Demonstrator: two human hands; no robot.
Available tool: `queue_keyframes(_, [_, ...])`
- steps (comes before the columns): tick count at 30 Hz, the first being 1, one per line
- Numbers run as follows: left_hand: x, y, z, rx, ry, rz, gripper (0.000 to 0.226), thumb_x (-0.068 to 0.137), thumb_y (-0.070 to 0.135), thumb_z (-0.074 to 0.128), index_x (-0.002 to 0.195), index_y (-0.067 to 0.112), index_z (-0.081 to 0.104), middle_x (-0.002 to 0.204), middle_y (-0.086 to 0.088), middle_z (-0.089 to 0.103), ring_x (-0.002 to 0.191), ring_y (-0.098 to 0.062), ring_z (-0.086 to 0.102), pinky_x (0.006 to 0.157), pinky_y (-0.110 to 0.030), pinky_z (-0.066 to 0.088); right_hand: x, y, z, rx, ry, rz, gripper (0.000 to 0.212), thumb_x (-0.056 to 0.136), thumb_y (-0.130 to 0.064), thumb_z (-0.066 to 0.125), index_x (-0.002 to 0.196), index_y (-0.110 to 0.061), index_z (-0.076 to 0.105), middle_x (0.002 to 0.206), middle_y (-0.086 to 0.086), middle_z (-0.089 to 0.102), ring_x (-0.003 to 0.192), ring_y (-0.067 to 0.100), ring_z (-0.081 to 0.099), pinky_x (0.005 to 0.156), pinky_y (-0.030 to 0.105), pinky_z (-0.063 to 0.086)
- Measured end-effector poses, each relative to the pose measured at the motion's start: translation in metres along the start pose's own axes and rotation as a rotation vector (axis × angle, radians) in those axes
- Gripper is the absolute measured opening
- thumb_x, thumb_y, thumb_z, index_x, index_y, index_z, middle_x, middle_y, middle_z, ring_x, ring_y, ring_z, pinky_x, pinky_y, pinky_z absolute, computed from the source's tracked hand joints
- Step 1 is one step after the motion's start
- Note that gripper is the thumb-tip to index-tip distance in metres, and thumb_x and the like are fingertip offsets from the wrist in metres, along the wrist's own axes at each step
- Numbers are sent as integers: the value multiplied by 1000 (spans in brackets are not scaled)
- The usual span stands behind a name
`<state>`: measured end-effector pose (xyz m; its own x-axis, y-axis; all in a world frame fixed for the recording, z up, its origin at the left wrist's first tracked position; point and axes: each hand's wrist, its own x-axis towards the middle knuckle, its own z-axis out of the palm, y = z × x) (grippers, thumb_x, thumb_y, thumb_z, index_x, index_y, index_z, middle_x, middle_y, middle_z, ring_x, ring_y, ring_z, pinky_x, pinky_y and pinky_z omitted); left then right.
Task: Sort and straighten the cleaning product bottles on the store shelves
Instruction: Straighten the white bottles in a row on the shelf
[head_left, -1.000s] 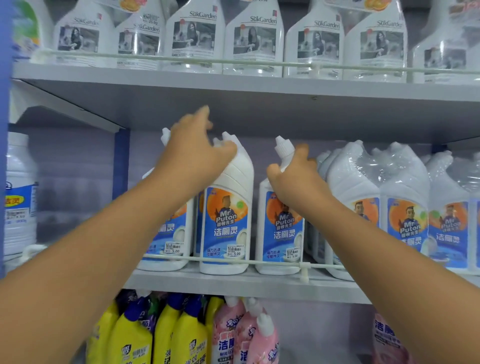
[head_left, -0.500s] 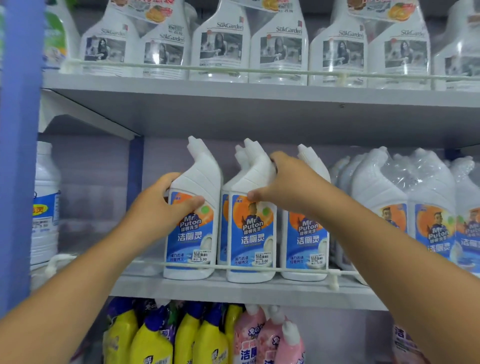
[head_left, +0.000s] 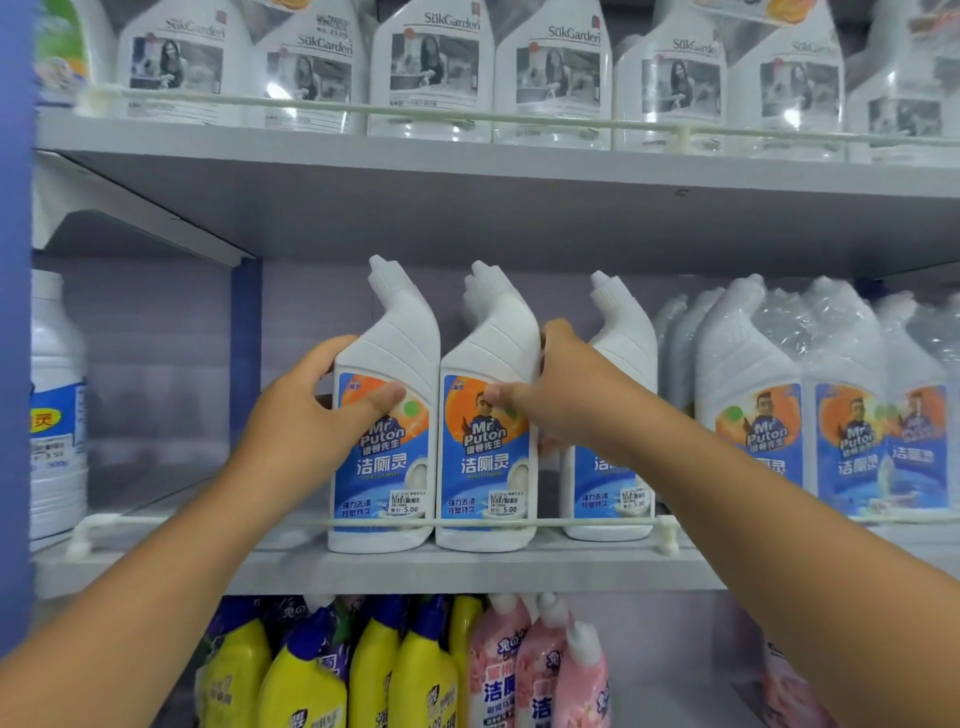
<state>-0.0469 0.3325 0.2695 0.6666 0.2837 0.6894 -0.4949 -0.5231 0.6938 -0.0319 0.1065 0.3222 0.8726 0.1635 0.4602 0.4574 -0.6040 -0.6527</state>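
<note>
On the middle shelf (head_left: 467, 569) three white toilet cleaner bottles with blue and orange labels stand upright behind a thin white rail (head_left: 363, 521). The left hand (head_left: 306, 415) grasps the left bottle (head_left: 384, 415): the thumb lies across the top of its label and the fingers go around its left side, behind it. The right hand (head_left: 561, 400) grasps the middle bottle (head_left: 488, 415): the thumb presses on the front of the label and the fingers curl around its right edge, in the gap to the next bottle. The left and middle bottles stand side by side and touch each other, with labels to the front and bent necks pointing up and left. The third bottle (head_left: 618, 364) stands just to the right, a little farther back, partly hidden by the right hand and wrist.

Farther right on the same shelf stand wrapped packs (head_left: 810, 395) of the same cleaner in clear plastic. At the far left of this shelf stands a round white bottle (head_left: 54, 405) with a blue label, well apart from the three.

On the top shelf (head_left: 519, 176) a row of clear bottles (head_left: 431, 73) with grey picture labels stands. Under the middle shelf there are yellow bottles (head_left: 311, 686) with blue caps and pink bottles (head_left: 540, 675).
</note>
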Motion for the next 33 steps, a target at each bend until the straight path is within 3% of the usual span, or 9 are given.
queue_keyframes(5, [-1, -6, 0, -34, -2, 8, 42, 88, 40, 73, 127, 45, 57, 104, 17, 73, 96, -6, 70, 72, -31, 60, 3, 12, 4, -30, 0, -42, 48, 88, -39, 76, 119, -20, 45, 100, -1, 66, 84, 20, 72, 68, 43, 64])
queue_keyframes(7, [-4, -9, 0, -29, -11, -1, 45, 89, 44, 71, 130, 49, 54, 111, 16, 72, 102, -10, 70, 79, -40, 62, -1, 29, -7, 49, 207, -161, 31, 90, -34, 74, 113, -21, 57, 95, -7, 65, 83, 14, 70, 74, 39, 63])
queue_keyframes(9, [-10, -14, 1, -26, -14, -25, 49, 88, 50, 68, 133, 51, 51, 118, 18, 69, 105, -12, 69, 81, -44, 62, -11, 47, -23, 139, 532, -299, 18, 94, -27, 69, 108, -22, 60, 98, -7, 64, 84, 5, 64, 75, 23, 57])
queue_keyframes(11, [-19, -19, 3, -18, -15, -59, 52, 83, 58, 65, 133, 48, 53, 119, 20, 66, 107, -11, 68, 79, -37, 59, -20, 64, -34, 157, 630, -321, 28, 94, -27, 70, 118, -22, 55, 112, -4, 59, 94, 4, 59, 77, 16, 50])
queue_keyframes(13, [-26, -22, 4, 20, -22, -92, 61, 76, 64, 64, 133, 43, 56, 115, 24, 64, 109, -11, 65, 84, -36, 56, -20, 79, -33, 169, 464, -167, 46, 90, -32, 74, 127, -25, 48, 120, -5, 54, 98, 8, 59, 76, 21, 49])
queue_keyframes(17, [-29, -23, 4, 70, 16, -166, 71, 70, 61, 70, 129, 26, 53, 125, 11, 61, 108, -11, 59, 88, -35, 51, -10, 105, -18, 350, 139, 98, 53, 82, -36, 83, 121, -20, 50, 110, -2, 68, 90, 12, 69, 64, 27, 52])
queue_keyframes(23, [-30, -23, -1, 133, -46, -213, 49, 70, 65, 71, 103, 31, 59, 117, 6, 70, 107, -18, 68, 93, -47, 57, -2, 131, -21, 510, -169, 59, 37, 80, -28, 86, 111, -14, 73, 103, 3, 79, 96, 22, 77, 95, 46, 57])
queue_keyframes(28, [-29, -20, -3, 136, -51, -251, 36, 81, 58, 71, 103, 32, 59, 110, 13, 69, 100, -15, 68, 86, -43, 55, -8, 117, -27, 517, -306, 44, 22, 88, -21, 78, 109, -15, 72, 102, 1, 80, 93, 19, 77, 87, 40, 60])
queue_keyframes(33, [-33, -17, -4, 138, -69, -253, 34, 87, 53, 70, 110, 31, 59, 109, 12, 70, 96, -12, 69, 71, -31, 52, -9, 120, -19, 492, -258, 30, 25, 85, -29, 82, 107, -20, 75, 103, -1, 79, 97, 20, 76, 97, 47, 57])
